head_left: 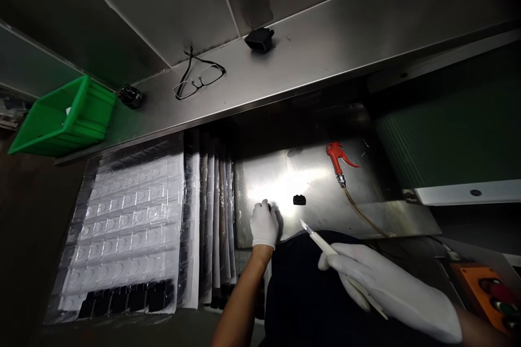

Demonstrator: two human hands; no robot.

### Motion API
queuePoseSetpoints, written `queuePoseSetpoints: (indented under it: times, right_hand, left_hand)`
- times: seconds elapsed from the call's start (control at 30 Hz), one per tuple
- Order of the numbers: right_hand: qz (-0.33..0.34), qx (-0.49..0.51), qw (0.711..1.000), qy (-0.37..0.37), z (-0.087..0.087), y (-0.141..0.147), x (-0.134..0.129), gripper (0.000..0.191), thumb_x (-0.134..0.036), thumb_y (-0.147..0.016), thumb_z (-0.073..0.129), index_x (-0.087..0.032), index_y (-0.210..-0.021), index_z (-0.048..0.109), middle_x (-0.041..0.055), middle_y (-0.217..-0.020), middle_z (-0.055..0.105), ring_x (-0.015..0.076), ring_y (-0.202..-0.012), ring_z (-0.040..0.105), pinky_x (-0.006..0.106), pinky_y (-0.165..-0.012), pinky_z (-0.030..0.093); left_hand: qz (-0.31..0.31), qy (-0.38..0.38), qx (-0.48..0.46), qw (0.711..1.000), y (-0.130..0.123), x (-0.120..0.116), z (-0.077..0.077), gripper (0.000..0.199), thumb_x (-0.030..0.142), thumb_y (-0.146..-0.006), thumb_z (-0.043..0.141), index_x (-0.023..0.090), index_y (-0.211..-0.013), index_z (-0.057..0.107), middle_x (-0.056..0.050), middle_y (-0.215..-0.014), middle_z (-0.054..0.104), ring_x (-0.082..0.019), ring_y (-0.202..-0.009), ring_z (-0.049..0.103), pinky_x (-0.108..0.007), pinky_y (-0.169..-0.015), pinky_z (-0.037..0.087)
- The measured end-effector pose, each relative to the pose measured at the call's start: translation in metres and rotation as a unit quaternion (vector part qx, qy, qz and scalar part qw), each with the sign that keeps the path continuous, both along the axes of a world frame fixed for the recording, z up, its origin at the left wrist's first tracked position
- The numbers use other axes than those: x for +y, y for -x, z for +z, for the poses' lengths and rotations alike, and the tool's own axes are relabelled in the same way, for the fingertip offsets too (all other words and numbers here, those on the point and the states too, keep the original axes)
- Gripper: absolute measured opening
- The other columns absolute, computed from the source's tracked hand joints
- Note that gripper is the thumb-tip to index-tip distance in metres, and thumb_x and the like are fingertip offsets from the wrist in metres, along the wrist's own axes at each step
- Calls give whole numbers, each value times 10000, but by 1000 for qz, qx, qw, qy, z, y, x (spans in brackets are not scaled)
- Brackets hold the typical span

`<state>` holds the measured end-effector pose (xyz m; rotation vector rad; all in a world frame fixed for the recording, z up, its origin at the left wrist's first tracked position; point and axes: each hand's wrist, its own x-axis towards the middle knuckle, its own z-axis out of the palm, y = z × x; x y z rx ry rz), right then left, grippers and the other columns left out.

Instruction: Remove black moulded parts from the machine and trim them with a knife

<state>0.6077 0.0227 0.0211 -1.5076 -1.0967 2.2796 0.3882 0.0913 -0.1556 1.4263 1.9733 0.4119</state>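
Knife: light, stiff, sharp, best held by handle; right hand had fingers clamped on it. Left hand had fingers together on steel plate, near black block.

We look from one camera on the person's head, facing forward and down, quite near the left hand and right hand.

white gloves, loud colours lol
My left glove and right glove match my scalpel handle, all white; air gun red, crate bright green.
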Motion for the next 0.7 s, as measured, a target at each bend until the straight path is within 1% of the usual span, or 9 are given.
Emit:
queuePoseSetpoints:
  times: [0.1,0.17,0.27,0.33,0.4,0.47,0.57,0.63,0.7]
  right_hand:
    - [-13,-2,1000,5,-8,1,-8,468,-533,-1045,323,-128,-1033,557,-13,-557,512,106,-488,413,190,-513,357]
    - [-21,-7,1000,2,-12,1,-11,456,-531,-1043,332,-138,-1027,561,-12,-550,520,106,-480,418,185,-496,354]
    - [-33,-15,999,-4,-14,0,-14,474,-545,-1036,317,-141,-1051,564,-17,-534,508,105,-467,407,188,-502,365]
    - [-46,-20,999,-6,-14,-2,-16,518,-593,-1011,308,-140,-1033,560,-11,-538,508,108,-473,412,191,-502,371]
    - [-66,-22,997,-11,-15,-4,-19,576,-665,-971,314,-141,-1013,548,-6,-543,507,111,-476,415,191,-481,359]
    - [-85,-21,996,-18,-17,-6,-21,628,-725,-932,320,-140,-1011,534,-10,-536,493,108,-459,396,189,-452,331]
    - [-102,-16,995,-20,-21,-7,-25,661,-754,-909,321,-137,-1027,524,-18,-527,476,102,-439,373,186,-426,300]
    - [-106,-19,994,-19,-23,-7,-27,649,-745,-913,321,-140,-1028,526,-14,-536,486,103,-443,386,181,-417,300]
    - [-111,-22,993,-24,-25,-6,-29,613,-714,-936,324,-144,-1028,531,-14,-537,491,103,-447,396,176,-417,307]
  left_hand:
    - [-80,32,84,993,-1,12,-32,185,263,-917,613,151,-1060,645,-107,-1071,646,-263,-1054,622,-433,-946,479]
    - [-129,50,130,982,-1,19,-44,213,280,-937,601,147,-1101,632,-83,-1108,645,-240,-1053,614,-467,-963,485]
    - [-186,61,176,965,-1,23,-50,295,339,-948,590,154,-1179,606,-93,-1188,624,-247,-1091,598,-489,-981,479]
    - [-215,56,194,955,-6,22,-48,399,372,-945,584,154,-1277,551,-143,-1288,576,-293,-1170,558,-510,-1016,441]
    - [-239,53,199,949,-17,20,-46,535,445,-930,584,158,-1367,474,-185,-1332,540,-339,-1210,529,-516,-1028,415]
    - [-254,64,192,946,-36,19,-48,648,567,-892,588,170,-1384,447,-186,-1265,572,-353,-1155,563,-490,-987,438]
    - [-247,102,169,949,-69,20,-60,725,688,-814,614,166,-1305,503,-165,-1164,610,-326,-1012,630,-453,-888,495]
    - [-225,128,147,955,-86,23,-69,654,635,-827,646,150,-1251,540,-162,-1205,601,-290,-980,641,-450,-865,518]
    - [-197,146,112,963,-95,26,-75,510,521,-885,639,146,-1222,565,-140,-1247,592,-248,-989,635,-449,-878,531]
